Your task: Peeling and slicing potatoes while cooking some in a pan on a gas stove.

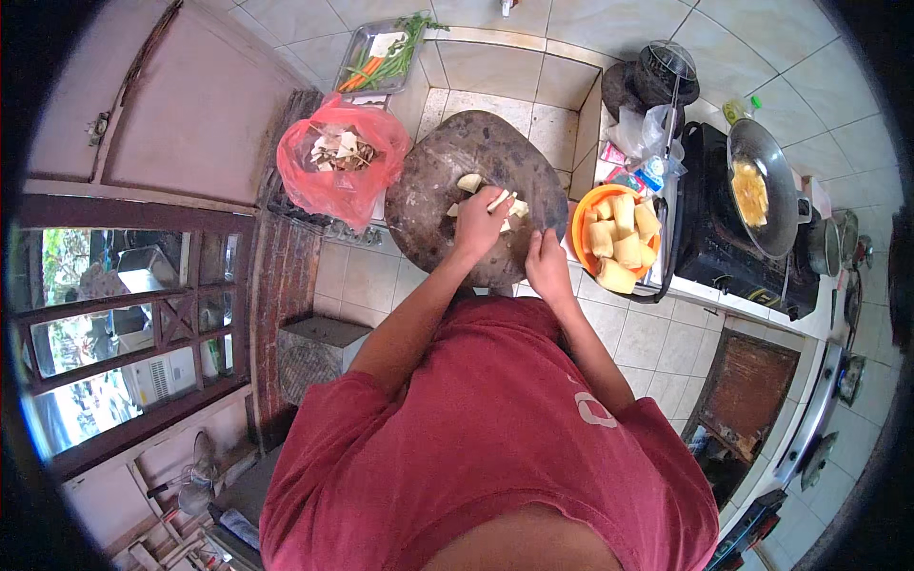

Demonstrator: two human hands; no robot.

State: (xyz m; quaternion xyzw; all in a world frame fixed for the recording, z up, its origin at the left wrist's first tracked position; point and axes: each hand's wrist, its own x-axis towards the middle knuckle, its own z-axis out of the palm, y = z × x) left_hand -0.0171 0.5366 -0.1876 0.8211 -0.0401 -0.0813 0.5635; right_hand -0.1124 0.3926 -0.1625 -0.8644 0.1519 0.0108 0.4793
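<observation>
A dark, roundish wooden chopping board (443,150) lies before me, over a tiled recess. My left hand (483,227) is on the middle of it, with the fingers curled around a pale strip of root vegetable (498,200). More cut pieces (520,208) lie by the fingertips, and a thicker pale chunk (469,183) sits just beyond the hand. At the board's right rim is my right hand (548,263), its fingers bent and the thumb up. Whether it grips the rim or a thing hidden by the fingers, I cannot tell.
Right of the board, an orange bowl (580,207) holds several peeled root chunks, resembling cassava. A wok (775,207) with yellowish food stands on the black gas stove (703,193). Left are a red plastic bag (300,168) of peelings and a tray (350,61) with carrots and greens.
</observation>
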